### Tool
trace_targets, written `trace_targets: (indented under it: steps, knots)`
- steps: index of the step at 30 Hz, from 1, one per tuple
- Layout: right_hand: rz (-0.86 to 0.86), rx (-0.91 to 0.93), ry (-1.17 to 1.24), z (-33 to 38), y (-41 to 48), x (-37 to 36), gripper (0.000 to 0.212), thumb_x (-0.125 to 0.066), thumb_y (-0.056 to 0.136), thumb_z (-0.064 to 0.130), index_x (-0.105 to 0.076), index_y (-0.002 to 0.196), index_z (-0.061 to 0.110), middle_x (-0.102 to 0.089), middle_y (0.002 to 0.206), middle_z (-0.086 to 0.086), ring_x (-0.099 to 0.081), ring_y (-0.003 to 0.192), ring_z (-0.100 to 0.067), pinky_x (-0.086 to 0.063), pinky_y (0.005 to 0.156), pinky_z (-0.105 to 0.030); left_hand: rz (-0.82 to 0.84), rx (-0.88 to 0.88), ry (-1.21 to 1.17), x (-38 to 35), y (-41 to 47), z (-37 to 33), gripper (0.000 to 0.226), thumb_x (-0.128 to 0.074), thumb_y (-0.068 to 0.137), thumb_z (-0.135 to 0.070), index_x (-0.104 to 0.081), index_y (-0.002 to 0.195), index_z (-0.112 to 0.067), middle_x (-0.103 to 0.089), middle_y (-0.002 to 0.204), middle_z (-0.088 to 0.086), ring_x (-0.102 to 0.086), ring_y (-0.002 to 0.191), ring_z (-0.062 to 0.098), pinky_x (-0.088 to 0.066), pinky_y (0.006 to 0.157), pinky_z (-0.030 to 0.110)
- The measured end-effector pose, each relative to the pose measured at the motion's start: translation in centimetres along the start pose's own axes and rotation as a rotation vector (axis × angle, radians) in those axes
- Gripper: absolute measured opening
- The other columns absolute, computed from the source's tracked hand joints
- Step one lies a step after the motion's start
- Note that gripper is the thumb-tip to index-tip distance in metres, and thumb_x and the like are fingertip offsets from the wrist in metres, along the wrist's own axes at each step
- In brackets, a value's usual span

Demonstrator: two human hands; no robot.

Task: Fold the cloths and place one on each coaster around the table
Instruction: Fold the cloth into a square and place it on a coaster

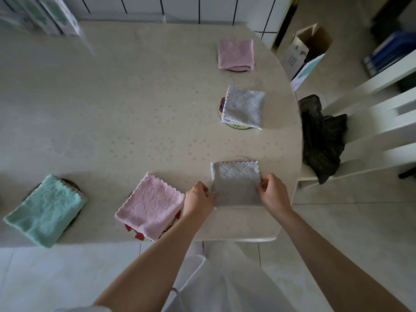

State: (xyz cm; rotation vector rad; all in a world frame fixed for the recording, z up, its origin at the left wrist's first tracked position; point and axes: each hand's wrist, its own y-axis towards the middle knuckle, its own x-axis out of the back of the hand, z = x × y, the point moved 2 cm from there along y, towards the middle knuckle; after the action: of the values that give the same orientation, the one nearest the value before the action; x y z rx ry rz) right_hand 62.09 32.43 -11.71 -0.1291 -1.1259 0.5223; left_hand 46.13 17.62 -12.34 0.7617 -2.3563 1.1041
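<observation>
Steady now: left hand (198,197) and right hand (273,191), fingers pinching either side of the folded grey textured cloth (235,183) at the pale table's (112,109) near-right edge. Keep the edges aligned, centre it over the round coaster (244,157) peeking out beyond, then release.

Dark garment (322,136) on white chair (371,123)

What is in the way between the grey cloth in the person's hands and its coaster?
Nothing visible. The left hand and right hand pinch the grey cloth by its sides, and it already lies over the coaster, whose thin rim shows past the cloth's far edge.
</observation>
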Motion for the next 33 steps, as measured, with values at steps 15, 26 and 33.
trace_targets:
  steps: [15,26,33]
  knots:
    - [0.121,0.424,-0.188,11.2,-5.6,-5.3,0.025,-0.054,0.088,0.018,-0.056,0.112,0.012,-0.06,0.11,-0.008,-0.053,0.104,-0.028,-0.046,0.084,-0.038,-0.255,0.307,-0.449,8.8,-5.0,8.8,0.013,-0.059,0.086,-0.009,-0.068,0.089,-0.019,-0.072,0.084,0.001,-0.069,0.075,0.017,-0.058,0.074,0.036]
    - [0.319,0.254,-0.121,17.2,-6.6,-12.2,0.034,-0.057,0.088,0.03,-0.057,0.114,0.008,-0.059,0.114,-0.011,-0.057,0.102,-0.027,-0.044,0.084,-0.032,-0.113,0.621,-0.79,10.4,-5.7,15.7,0.018,-0.063,0.087,-0.016,-0.067,0.078,-0.001,-0.073,0.069,0.013,-0.07,0.062,0.025,-0.06,0.071,0.039]
    - [0.261,0.035,-0.057,17.9,-6.6,-12.6,0.021,-0.055,0.083,0.016,-0.064,0.093,0.0,-0.068,0.09,-0.016,-0.061,0.085,-0.033,-0.038,0.064,-0.03,0.051,0.698,-0.934,9.9,-4.9,15.7,0.02,-0.069,0.08,-0.014,-0.067,0.091,0.003,-0.066,0.075,0.014,-0.056,0.062,0.023,-0.05,0.063,0.032]
